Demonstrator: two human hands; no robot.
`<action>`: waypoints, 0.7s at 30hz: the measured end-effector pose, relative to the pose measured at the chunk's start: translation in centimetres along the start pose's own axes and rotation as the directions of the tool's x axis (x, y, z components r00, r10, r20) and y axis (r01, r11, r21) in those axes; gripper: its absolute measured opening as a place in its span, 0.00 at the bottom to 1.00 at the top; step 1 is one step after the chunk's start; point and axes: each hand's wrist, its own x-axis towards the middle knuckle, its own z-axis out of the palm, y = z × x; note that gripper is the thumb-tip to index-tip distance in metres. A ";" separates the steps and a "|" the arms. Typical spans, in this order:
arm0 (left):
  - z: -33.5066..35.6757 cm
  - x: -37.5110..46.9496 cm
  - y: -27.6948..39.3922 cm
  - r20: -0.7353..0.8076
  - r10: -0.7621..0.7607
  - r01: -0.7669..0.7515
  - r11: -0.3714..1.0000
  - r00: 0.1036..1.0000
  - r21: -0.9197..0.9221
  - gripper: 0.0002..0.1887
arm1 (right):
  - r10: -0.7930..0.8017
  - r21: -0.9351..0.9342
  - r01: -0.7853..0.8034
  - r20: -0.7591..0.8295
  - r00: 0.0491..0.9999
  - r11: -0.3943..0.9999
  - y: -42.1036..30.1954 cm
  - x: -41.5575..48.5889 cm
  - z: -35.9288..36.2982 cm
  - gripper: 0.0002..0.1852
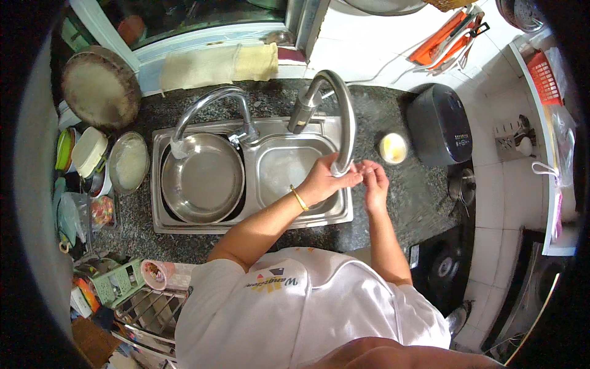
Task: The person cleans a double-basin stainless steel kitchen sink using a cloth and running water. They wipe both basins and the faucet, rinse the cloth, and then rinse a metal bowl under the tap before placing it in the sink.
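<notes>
Both my hands are raised over the right side of a double steel sink, with their fingertips meeting. My left hand point(326, 181), with a gold bracelet point(299, 199) at its wrist, is at the outlet end of a brushed-steel gooseneck faucet point(346, 110). That outlet partly covers the hand, so contact with it is unclear. Thumb and fingertips of my right hand point(376, 187) are pinched close to the left fingertips. Whether something small lies between them cannot be made out. Below is the right sink basin point(286, 168). A wide steel pan point(203, 177) sits in the left basin.
A chrome faucet point(212, 94) arches over the pan. Right of the sink stand a small bowl point(393, 148) with yellow contents and a dark rice cooker point(438, 124). A black stove point(438, 267) is at the lower right. Bowls and a large round pan point(100, 86) crowd the left.
</notes>
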 end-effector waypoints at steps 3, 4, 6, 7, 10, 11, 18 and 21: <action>0.5 -0.3 -0.5 -0.109 -0.128 0.129 0.992 0.986 0.007 0.10 | 0.069 -0.038 -0.070 -0.042 0.997 0.997 1.0 -0.8 -0.3 0.14; 0.5 -0.3 -0.7 -0.113 -0.051 0.051 0.999 0.992 -0.004 0.12 | 0.093 -0.056 -0.096 -0.062 0.994 0.994 1.5 -1.2 -0.4 0.14; 0.4 -0.3 -0.9 -0.099 -0.006 0.008 1.000 0.995 0.020 0.12 | 0.113 -0.075 -0.117 -0.049 0.992 0.990 2.3 -1.9 -0.6 0.14; 0.3 -0.3 -1.0 -0.091 0.020 -0.017 0.999 0.996 0.038 0.13 | 0.155 -0.085 -0.161 -0.071 0.985 0.983 2.6 -2.2 -0.6 0.14; 0.1 -0.4 -1.0 -0.091 0.034 -0.025 0.994 0.995 0.106 0.12 | 0.143 -0.084 -0.144 -0.012 0.990 0.986 3.0 -3.2 -0.6 0.14; 0.0 -0.5 -0.9 -0.102 0.028 -0.017 0.994 0.994 0.111 0.12 | 0.167 -0.098 -0.167 -0.017 0.986 0.981 3.1 -3.5 -0.6 0.14; 0.2 -0.6 -1.4 -0.158 0.029 -0.012 0.994 0.987 0.106 0.11 | 0.134 -0.171 -0.131 0.003 0.991 0.977 3.2 -4.9 -0.5 0.14; -0.4 -0.5 -1.3 -0.091 -0.055 0.061 0.996 0.994 0.067 0.13 | 0.122 -0.157 -0.119 0.012 0.992 0.980 3.3 -5.6 -0.7 0.14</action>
